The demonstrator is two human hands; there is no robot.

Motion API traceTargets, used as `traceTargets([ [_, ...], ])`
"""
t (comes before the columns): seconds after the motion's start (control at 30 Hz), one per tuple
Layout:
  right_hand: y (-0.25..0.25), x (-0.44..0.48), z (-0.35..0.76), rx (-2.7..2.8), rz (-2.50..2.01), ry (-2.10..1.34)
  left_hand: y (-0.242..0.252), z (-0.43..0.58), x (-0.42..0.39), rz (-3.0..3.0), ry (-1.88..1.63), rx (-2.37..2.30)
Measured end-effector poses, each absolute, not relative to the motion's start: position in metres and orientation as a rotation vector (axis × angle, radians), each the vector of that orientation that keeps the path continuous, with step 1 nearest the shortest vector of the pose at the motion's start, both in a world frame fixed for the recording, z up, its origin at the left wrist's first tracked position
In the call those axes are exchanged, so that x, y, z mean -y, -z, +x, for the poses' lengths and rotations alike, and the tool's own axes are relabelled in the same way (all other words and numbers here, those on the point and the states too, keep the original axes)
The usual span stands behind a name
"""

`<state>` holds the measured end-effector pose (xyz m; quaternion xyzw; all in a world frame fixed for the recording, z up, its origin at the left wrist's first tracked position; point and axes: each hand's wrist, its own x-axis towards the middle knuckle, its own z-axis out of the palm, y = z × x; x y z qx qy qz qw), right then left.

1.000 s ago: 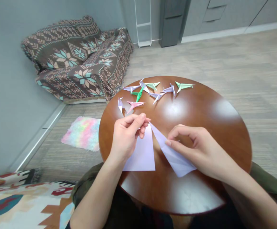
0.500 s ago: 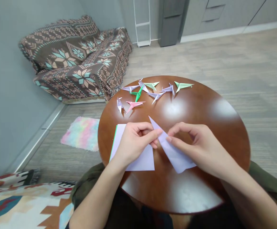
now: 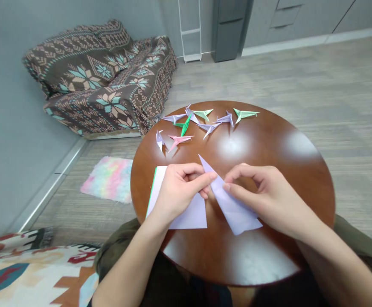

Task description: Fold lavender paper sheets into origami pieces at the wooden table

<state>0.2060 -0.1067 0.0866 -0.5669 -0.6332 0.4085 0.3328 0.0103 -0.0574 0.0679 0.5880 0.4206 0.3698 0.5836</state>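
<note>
A folded sheet of lilac paper (image 3: 233, 211), narrowing to a sharp tip at its far end, is held above the table by both hands. My left hand (image 3: 186, 185) pinches its left edge below the tip, thumb on top. On the paper's right edge, the thumb and forefinger of my right hand (image 3: 263, 192) are closed. Beneath my left hand lies a stack of square paper (image 3: 189, 217), lilac on top with a green edge showing at the left; the hand and wrist cover part of it.
Several folded paper birds stand at the far side of the round brown table (image 3: 278, 157), among them a pink one (image 3: 179, 140), a dark green one (image 3: 185, 125) and a pale green one (image 3: 245, 114). Beyond are a covered sofa (image 3: 109, 85) and a pastel rug (image 3: 107, 179).
The lower end of the lilac paper has shifted slightly, its bottom corner now a little lower. Both hands keep nearly the same grip and place.
</note>
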Motion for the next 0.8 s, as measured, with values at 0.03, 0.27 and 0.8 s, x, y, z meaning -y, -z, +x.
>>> traceTargets([
  [0.03, -0.0862, 0.1066, 0.2061, 1.653, -1.478, -1.072, -0.0680, 0.0106, 0.0574, 1.365, -0.861, -0.982],
  [0.27, -0.0862, 0.1065, 0.2072, 1.602, -1.478, -1.052, -0.0742, 0.0137, 0.0602, 1.281, -0.772, -0.922],
  [0.8, -0.0841, 0.1071, 0.2059, 1.440, -1.472, -1.062, -0.0734, 0.0134, 0.0612, 1.279, -0.751, -0.867],
])
